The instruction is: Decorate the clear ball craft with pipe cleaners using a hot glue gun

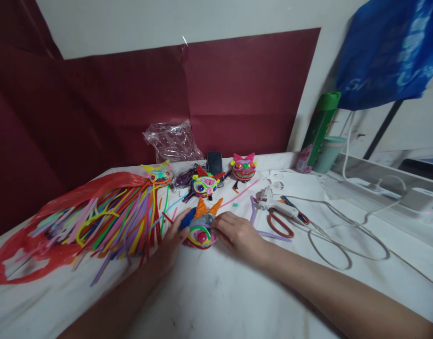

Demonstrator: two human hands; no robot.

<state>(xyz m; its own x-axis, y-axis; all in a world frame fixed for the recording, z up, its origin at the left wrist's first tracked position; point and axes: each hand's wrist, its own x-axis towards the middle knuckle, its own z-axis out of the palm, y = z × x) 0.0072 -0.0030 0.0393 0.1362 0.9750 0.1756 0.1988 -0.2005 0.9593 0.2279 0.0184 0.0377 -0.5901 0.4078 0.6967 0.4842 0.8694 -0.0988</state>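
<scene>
Between my two hands, low in the middle of the head view, rests a colourful pipe-cleaner animal head (201,235) with orange ears, a blue side and a pink round piece ringed in white and green. My left hand (176,235) is closed around its left side. From the right, my right hand (237,235) has its fingers bent and pressed together at the head's upper right; whether a small piece is pinched there is hidden. Just behind stand a similar head with red ears (206,184) and one with pink ears (243,167).
Many loose pipe cleaners (120,226) lie on a red plastic bag (64,197) at left, beside a yellow-eared head (159,174). To the right are a glue gun (276,203), red-handled scissors (280,225) and a looping cord (343,212). A phone (215,163) stands at the back.
</scene>
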